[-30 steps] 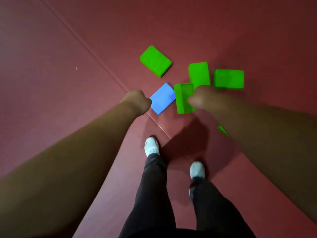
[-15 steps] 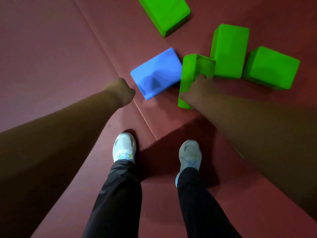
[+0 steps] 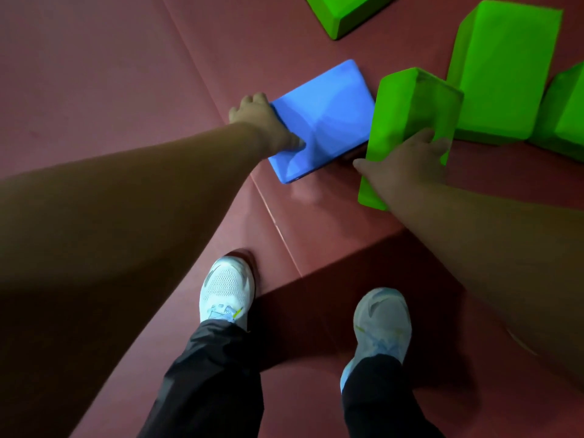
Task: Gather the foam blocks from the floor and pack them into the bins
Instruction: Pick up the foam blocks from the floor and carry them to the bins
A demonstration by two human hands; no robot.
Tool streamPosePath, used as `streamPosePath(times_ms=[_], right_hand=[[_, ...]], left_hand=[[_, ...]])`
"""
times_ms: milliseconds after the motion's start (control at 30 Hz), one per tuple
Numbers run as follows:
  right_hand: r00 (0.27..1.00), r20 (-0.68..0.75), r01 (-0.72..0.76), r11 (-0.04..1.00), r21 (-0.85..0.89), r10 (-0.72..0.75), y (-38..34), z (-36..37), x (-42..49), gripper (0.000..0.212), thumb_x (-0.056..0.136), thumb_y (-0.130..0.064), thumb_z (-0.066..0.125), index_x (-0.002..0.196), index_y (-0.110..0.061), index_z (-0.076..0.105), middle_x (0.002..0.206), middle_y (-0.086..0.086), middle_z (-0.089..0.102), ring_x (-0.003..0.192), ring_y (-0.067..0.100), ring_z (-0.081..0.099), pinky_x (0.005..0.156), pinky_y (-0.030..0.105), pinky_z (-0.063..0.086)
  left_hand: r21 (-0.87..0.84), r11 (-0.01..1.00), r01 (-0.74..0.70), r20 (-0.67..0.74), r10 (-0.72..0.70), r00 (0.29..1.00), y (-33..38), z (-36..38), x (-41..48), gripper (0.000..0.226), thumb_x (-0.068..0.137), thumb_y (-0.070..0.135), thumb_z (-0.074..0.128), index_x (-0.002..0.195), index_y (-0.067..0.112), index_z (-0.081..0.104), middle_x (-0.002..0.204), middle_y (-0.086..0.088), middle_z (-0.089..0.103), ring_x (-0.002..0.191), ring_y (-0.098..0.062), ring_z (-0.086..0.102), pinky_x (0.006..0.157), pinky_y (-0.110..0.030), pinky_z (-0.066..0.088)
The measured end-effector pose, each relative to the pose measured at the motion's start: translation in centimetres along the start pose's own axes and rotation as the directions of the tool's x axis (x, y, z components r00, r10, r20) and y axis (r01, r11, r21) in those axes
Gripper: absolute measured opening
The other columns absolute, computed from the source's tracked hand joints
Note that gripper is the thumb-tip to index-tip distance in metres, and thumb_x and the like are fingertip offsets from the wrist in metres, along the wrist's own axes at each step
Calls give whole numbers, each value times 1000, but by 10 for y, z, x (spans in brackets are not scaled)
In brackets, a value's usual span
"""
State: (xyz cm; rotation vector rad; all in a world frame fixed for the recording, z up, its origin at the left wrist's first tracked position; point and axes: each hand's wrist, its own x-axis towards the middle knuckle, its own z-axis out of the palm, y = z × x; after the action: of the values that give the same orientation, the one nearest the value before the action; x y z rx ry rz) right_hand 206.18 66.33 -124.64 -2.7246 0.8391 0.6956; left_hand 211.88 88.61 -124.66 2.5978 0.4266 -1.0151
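Head view looked straight down on a dark red padded floor [image 3: 110, 74], with open floor to the left of the blocks and between the blocks and the person's white shoes [image 3: 227, 289]. A thin seam [image 3: 275, 222] ran diagonally across the floor from the upper left, under the blue foam block [image 3: 328, 115] and on toward the shoes. That block lay flat on its broad face, its long axis slanting from near left to far right. The left hand [image 3: 262, 121] held its left edge, thumb laid on the top face and fingers curled over the far side. Just beside the blue block's right edge was a green foam block [image 3: 407, 109], up on a narrow side and leaning, its long axis pointing away from the person and a little right. The right hand [image 3: 407, 165] gripped its near part, fingers spread over the right face and thumb at the left edge. Close behind it a taller green block [image 3: 502, 67] lay on the floor, hemming in that side. Another green block [image 3: 568, 112] was cut off by the right frame edge, and a fourth one [image 3: 344, 11] by the top edge. Black trousers [image 3: 215, 374] and a heavy shadow covered the near floor.
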Motion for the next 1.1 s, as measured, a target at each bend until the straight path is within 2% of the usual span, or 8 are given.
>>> streamPosePath(times_ms=[200,300,400,567,667,867,1000,1100], right_hand=[[999,-30,-30,1000,7,30,1,1,12,130,63,-59,91,158,-6,19,156,17,28,131,35,52,105,44,44],[999,-34,-20,998,56,22,10,-1,14,123,65,-57,91,156,-8,25,157,15,30,134,35,51,109,44,41],[997,-72,27,996,82,-21,20,-1,10,113,69,-58,88,153,-8,31,156,15,33,132,36,52,110,44,41],[993,-99,73,992,105,-63,39,-7,1,88,77,-56,82,140,-8,42,147,13,41,125,38,57,101,46,46],[992,-79,106,981,163,-95,55,-12,-3,82,79,-54,80,136,-8,44,145,13,44,125,39,56,98,47,47],[987,-5,155,934,322,-162,93,-27,-3,83,78,-47,82,141,-8,43,142,14,49,127,34,55,103,42,46],[986,45,137,930,340,-162,116,-35,-1,82,80,-50,79,142,-13,42,140,11,54,125,32,58,100,41,48],[981,34,176,942,287,-193,132,-35,0,75,85,-51,75,141,-13,42,139,13,55,125,34,57,96,39,46]], left_hand=[[-161,978,131,69,-121,990,10,4,8,115,63,64,92,154,17,42,148,-7,49,130,-32,56,103,-44,52],[-361,887,287,303,-179,936,8,12,-5,84,65,62,92,131,22,57,121,0,65,100,-26,67,80,-42,58],[-381,858,344,416,-173,893,2,30,-16,82,58,76,87,124,33,64,121,3,70,102,-22,69,69,-33,55],[-517,825,228,270,-96,958,16,39,-32,97,53,78,87,133,27,64,123,3,70,105,-23,70,93,-40,59],[-647,750,133,25,-153,988,33,36,-45,88,51,78,87,119,27,65,112,6,71,97,-19,72,87,-41,62],[-245,968,58,-340,-141,930,86,38,-62,90,66,61,80,130,11,42,135,-9,47,125,-36,48,101,-47,47],[117,991,69,-226,-41,973,101,58,-58,92,71,60,82,133,11,35,133,-11,43,123,-34,48,86,-45,42],[164,985,59,-135,-37,990,102,79,-53,94,71,60,82,134,13,31,131,-12,44,121,-35,48,80,-44,39]])
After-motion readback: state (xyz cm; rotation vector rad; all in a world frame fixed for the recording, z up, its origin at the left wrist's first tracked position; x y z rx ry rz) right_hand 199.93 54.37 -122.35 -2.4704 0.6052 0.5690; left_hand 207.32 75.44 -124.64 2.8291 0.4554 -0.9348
